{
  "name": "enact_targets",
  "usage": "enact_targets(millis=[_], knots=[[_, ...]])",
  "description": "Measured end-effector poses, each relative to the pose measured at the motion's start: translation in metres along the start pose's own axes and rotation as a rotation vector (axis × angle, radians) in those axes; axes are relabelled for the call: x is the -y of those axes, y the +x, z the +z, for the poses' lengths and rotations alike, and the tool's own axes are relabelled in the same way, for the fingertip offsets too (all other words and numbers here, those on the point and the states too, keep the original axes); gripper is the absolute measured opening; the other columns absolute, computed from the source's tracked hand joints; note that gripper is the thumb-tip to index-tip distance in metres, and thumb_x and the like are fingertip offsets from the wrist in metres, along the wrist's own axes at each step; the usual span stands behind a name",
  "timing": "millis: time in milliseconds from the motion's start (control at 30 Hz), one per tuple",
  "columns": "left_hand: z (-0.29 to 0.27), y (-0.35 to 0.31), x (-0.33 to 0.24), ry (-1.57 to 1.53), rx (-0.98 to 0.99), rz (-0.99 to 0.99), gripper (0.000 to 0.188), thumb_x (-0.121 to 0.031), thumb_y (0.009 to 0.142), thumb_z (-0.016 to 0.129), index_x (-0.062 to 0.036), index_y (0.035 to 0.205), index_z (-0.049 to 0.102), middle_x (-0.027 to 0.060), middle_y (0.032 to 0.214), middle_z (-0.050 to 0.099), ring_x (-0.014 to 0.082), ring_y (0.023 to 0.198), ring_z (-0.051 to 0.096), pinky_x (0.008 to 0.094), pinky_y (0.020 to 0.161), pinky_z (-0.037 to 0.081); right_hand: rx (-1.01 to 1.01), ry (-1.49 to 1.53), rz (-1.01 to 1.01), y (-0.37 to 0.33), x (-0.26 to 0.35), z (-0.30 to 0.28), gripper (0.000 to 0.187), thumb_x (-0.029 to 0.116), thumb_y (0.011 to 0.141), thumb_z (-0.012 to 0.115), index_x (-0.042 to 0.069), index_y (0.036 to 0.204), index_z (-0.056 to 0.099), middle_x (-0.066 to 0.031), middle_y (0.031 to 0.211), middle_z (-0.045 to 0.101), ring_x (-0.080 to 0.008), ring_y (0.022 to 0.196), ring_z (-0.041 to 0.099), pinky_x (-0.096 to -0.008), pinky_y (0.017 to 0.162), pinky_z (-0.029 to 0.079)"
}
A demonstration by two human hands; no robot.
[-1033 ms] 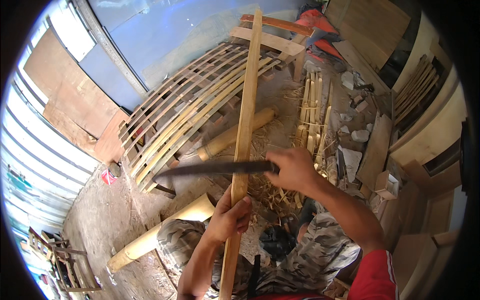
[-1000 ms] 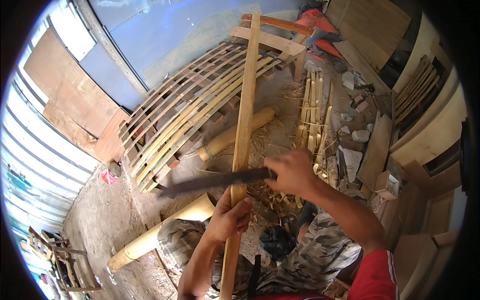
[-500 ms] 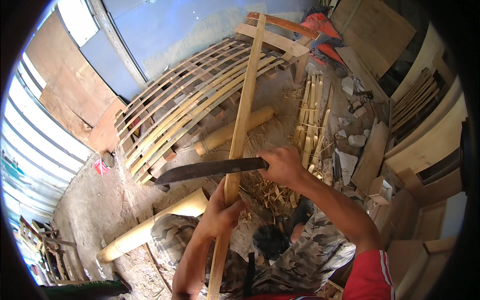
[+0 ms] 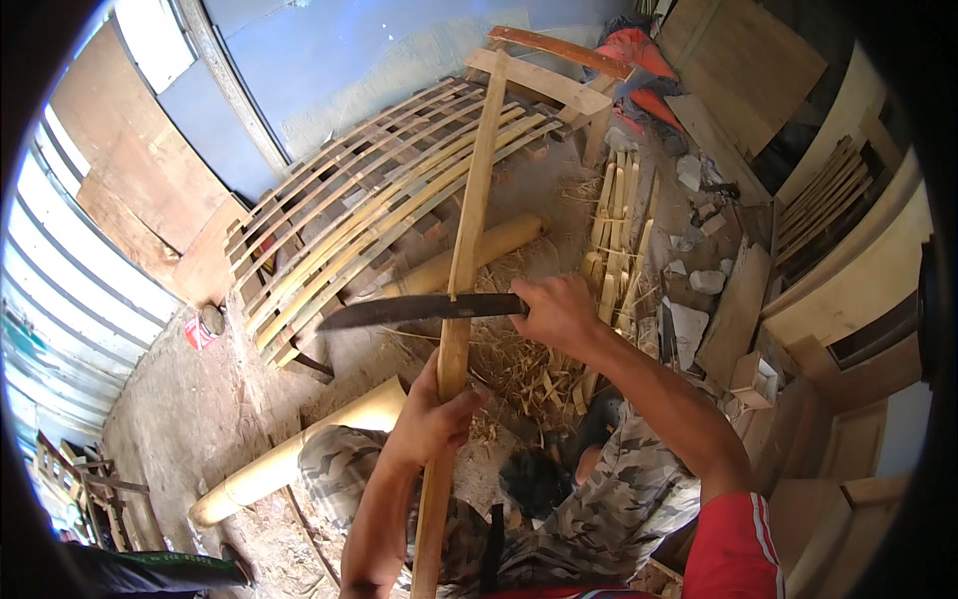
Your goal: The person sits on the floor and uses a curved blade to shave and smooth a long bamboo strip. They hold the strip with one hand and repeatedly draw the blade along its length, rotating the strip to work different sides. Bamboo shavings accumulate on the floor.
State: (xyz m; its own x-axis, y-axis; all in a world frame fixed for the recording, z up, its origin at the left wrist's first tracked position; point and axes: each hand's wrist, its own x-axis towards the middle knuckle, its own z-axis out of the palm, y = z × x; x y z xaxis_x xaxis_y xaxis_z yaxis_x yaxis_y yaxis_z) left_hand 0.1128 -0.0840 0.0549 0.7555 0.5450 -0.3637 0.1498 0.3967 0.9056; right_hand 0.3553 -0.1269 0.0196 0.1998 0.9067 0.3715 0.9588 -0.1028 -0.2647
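Observation:
Wrapped round a long split bamboo strip (image 4: 476, 190), my left hand (image 4: 433, 411) holds it near my knees. The strip slants up and away from my lap toward the far wall. My right hand (image 4: 559, 314) grips the handle of a machete (image 4: 414, 311), whose dark blade points left and lies across the strip a little beyond my left hand. A small pale curl shows on the strip at the blade's upper edge. Bamboo shavings (image 4: 539, 369) lie on the ground below the strip.
Slats rest in a row on a low rack (image 4: 389, 190) ahead. A bamboo pole (image 4: 299, 449) lies left of my knee, another (image 4: 509, 237) beyond the strip. A bundle of split bamboo (image 4: 619, 230), rubble (image 4: 709, 282) and boards are at right. Another person's leg (image 4: 150, 571) shows lower left.
The machete and my right hand have moved farther along the strip, away from me. The strip's far end has shifted slightly left and lower. My left hand keeps its hold.

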Motion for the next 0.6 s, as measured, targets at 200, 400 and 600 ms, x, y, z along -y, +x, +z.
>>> enact_targets(millis=[200,400,600], knots=[[-0.002,0.001,0.0,-0.009,0.0,-0.053,0.068,-0.002,0.087,0.066,-0.0127,0.145,0.033,-0.0015,0.068,0.048,0.0074,0.046,0.043,0.025,0.04,0.036,0.005,-0.042,0.021,0.009,-0.003,0.0,0.02,0.024,0.072,0.076,0.011,0.083,0.065,-0.0085,0.067,0.065,-0.0261,0.061,0.067,-0.0413,0.057,0.054],[0.001,0.007,-0.002,-0.02,0.088,-0.092,0.078,-0.003,0.087,0.067,-0.0118,0.152,0.024,-0.0008,0.068,0.048,0.0084,0.046,0.045,0.0252,0.041,0.038,0.033,-0.098,-0.23,-0.003,0.011,0.001,0.021,0.032,0.076,0.076,0.015,0.084,0.067,-0.0063,0.065,0.065,-0.0243,0.06,0.066,-0.0399,0.057,0.054],[0.001,0.002,-0.002,0.02,0.053,-0.05,0.075,-0.003,0.086,0.067,-0.0088,0.15,0.027,-0.0013,0.067,0.048,0.008,0.045,0.045,0.024,0.041,0.037,0.125,-0.035,0.04,0.002,0.007,-0.01,0.021,0.031,0.074,0.077,0.015,0.085,0.068,-0.0078,0.069,0.067,-0.0259,0.063,0.067,-0.0428,0.061,0.055]])
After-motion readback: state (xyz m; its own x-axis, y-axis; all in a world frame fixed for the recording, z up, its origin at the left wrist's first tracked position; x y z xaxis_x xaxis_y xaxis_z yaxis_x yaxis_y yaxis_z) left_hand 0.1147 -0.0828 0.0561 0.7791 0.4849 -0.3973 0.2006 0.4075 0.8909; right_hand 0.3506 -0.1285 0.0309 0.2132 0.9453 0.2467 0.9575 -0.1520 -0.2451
